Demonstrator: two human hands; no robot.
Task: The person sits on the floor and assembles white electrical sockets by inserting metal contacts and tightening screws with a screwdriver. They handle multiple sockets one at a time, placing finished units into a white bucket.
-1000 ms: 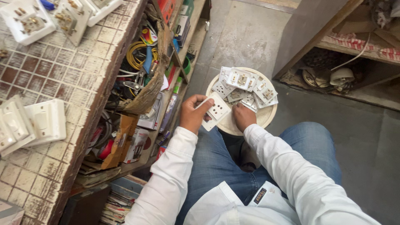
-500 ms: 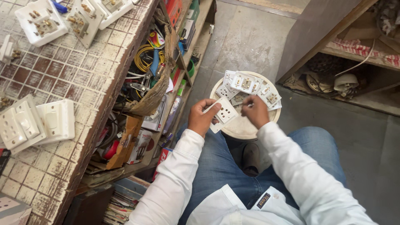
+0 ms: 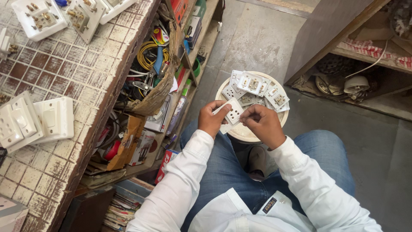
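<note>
- Left hand [image 3: 211, 120] and right hand [image 3: 262, 124] both pinch one white socket plate [image 3: 233, 113], held above the near rim of the white bucket [image 3: 240, 131].
- Best to keep fingertips on its edges, clear of the holes.
- More plates [image 3: 257, 88] are piled toward the bucket's far rim.

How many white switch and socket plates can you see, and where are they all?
Counting only the plates I can tell apart:
In the hands, left hand and right hand: socket plate, 1
On the tiled counter: counter plates, about 6, some cut off at the edge
In the white bucket: piled plates, about 6, overlapping
Total: about 13
</note>
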